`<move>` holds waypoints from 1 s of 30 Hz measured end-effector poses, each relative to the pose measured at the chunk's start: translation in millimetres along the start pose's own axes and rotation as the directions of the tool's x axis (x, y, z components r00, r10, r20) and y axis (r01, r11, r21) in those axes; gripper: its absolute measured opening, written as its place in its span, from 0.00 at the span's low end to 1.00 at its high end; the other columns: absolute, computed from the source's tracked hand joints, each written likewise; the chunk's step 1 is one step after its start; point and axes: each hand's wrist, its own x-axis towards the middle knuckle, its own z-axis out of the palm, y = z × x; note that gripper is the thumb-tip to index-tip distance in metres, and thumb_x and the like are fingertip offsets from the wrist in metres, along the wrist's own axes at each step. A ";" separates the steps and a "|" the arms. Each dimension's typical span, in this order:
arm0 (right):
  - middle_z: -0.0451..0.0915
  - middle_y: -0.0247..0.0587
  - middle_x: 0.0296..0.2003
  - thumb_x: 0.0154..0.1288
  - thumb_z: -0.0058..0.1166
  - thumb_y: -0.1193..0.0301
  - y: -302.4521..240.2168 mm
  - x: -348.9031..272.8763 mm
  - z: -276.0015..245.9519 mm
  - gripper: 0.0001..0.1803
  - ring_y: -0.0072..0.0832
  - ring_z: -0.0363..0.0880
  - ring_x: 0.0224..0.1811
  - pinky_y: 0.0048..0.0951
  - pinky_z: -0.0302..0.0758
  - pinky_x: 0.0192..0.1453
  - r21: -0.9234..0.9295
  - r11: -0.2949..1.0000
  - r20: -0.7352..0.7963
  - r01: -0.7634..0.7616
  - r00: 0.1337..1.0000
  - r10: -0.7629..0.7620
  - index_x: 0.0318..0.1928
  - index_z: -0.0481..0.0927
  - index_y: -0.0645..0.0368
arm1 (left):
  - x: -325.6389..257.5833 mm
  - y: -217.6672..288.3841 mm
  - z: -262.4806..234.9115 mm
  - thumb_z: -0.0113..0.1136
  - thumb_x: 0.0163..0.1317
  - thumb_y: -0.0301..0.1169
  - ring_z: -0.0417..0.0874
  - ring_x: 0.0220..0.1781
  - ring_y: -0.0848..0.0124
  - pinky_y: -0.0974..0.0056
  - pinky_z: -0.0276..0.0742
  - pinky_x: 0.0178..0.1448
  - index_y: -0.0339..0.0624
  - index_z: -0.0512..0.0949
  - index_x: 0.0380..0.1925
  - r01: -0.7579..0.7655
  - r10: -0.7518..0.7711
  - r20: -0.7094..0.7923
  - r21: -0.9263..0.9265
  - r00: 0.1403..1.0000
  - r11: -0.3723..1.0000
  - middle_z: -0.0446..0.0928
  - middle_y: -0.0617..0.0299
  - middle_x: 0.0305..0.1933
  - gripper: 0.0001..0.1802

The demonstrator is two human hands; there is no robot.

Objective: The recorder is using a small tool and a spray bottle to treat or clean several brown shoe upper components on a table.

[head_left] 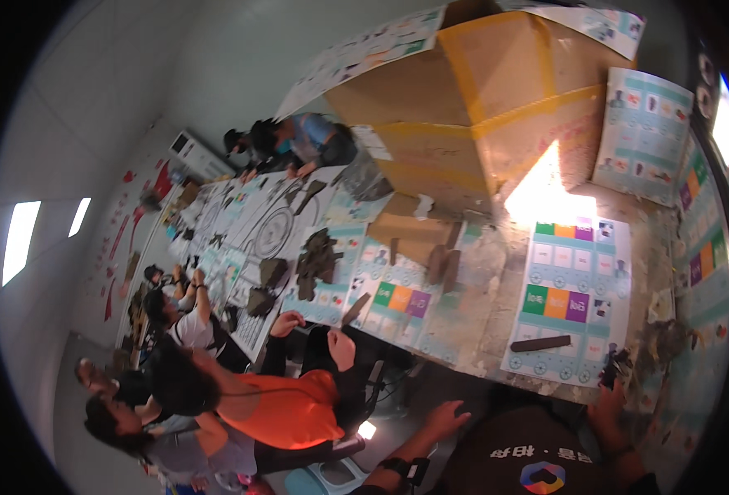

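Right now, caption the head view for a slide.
Dark strip on a printed sheet, right fingers at the table's edge, taped carton beyond.

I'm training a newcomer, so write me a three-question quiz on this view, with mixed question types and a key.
1. What colour is the tape on the big cardboard box?
2. True or false: no object shows in the camera wearer's left hand.
3. Where does the dark strip nearest the wearer lie?
a) On the floor
b) On a printed sheet
c) On a chair

Key: 1. Yellow. 2. True. 3. b.
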 end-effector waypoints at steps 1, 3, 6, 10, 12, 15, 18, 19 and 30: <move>0.56 0.66 0.74 0.47 0.72 0.65 3.1 3.2 1.7 0.40 0.60 0.53 0.78 0.61 0.52 0.78 0.005 0.999 0.009 0.035 0.999 -0.035 0.63 0.75 0.59 | -6.4 -4.4 1.3 0.61 0.68 0.57 0.78 0.67 0.48 0.49 0.74 0.69 0.40 0.76 0.65 -0.009 0.008 -0.046 -0.026 0.999 1.000 0.78 0.45 0.65 0.36; 0.55 0.66 0.75 0.47 0.71 0.65 10.2 7.8 7.5 0.41 0.61 0.53 0.78 0.63 0.52 0.78 -0.023 0.999 0.024 0.036 0.999 -0.036 0.64 0.74 0.59 | -23.2 -9.6 5.5 0.61 0.67 0.56 0.79 0.66 0.48 0.49 0.74 0.69 0.40 0.76 0.65 0.047 -0.049 -0.060 -0.049 0.997 0.998 0.79 0.45 0.64 0.36; 0.61 0.67 0.70 0.48 0.71 0.67 20.6 19.6 18.3 0.35 0.61 0.58 0.75 0.60 0.55 0.77 -0.014 0.999 -0.039 0.051 0.998 -0.051 0.60 0.76 0.59 | -39.6 -21.9 6.2 0.62 0.67 0.56 0.79 0.66 0.48 0.49 0.74 0.69 0.39 0.77 0.64 0.109 -0.115 -0.075 -0.085 0.990 0.990 0.80 0.45 0.62 0.36; 0.67 0.66 0.63 0.48 0.70 0.69 48.4 42.2 18.0 0.27 0.62 0.63 0.69 0.56 0.60 0.75 0.075 0.993 -0.041 0.094 0.995 -0.091 0.51 0.78 0.61 | -63.2 -8.6 -47.8 0.61 0.67 0.54 0.78 0.67 0.49 0.50 0.73 0.70 0.39 0.77 0.63 0.186 -0.180 -0.213 0.006 0.960 0.983 0.78 0.47 0.65 0.34; 0.67 0.65 0.62 0.47 0.70 0.69 80.0 39.6 31.2 0.26 0.62 0.63 0.69 0.56 0.60 0.74 0.029 0.990 -0.103 0.140 0.985 -0.137 0.49 0.79 0.61 | -86.6 11.9 -98.0 0.62 0.66 0.52 0.71 0.73 0.51 0.48 0.67 0.75 0.41 0.76 0.64 0.303 -0.159 -0.434 0.285 0.887 0.909 0.74 0.49 0.70 0.34; 0.68 0.64 0.60 0.43 0.70 0.70 80.6 50.8 34.9 0.24 0.63 0.64 0.67 0.55 0.62 0.72 -0.025 0.981 -0.211 0.193 0.958 -0.194 0.44 0.79 0.59 | -120.0 -22.1 -148.2 0.63 0.63 0.56 0.60 0.80 0.53 0.36 0.54 0.79 0.39 0.73 0.67 0.610 -0.136 -0.669 0.550 0.731 0.570 0.70 0.49 0.72 0.40; 0.76 0.63 0.62 0.66 0.62 0.51 -25.6 34.5 -62.5 0.29 0.58 0.71 0.64 0.63 0.68 0.66 -0.313 0.942 0.217 0.118 0.975 -0.049 0.58 0.84 0.59 | -140.2 -92.4 -143.2 0.61 0.63 0.60 0.65 0.78 0.52 0.31 0.55 0.77 0.36 0.70 0.68 0.530 -0.303 -0.464 0.828 0.832 0.186 0.72 0.46 0.69 0.45; 0.76 0.63 0.62 0.66 0.62 0.51 -23.7 40.0 -62.9 0.29 0.58 0.71 0.64 0.63 0.68 0.66 -0.317 0.942 0.204 0.111 0.978 -0.046 0.58 0.84 0.59 | -130.8 -80.4 -154.6 0.61 0.63 0.60 0.65 0.78 0.52 0.31 0.55 0.77 0.36 0.70 0.68 0.531 -0.293 -0.468 0.825 0.834 0.194 0.72 0.46 0.69 0.45; 0.70 0.60 0.54 0.43 0.65 0.72 62.5 43.8 17.0 0.22 0.60 0.68 0.60 0.53 0.65 0.67 0.104 0.974 -0.130 0.200 0.974 -0.186 0.44 0.83 0.57 | -15.3 6.7 -261.2 0.72 0.63 0.41 0.85 0.55 0.51 0.53 0.78 0.61 0.31 0.75 0.61 -0.094 -0.060 -0.808 -0.141 0.586 0.986 0.82 0.43 0.55 0.33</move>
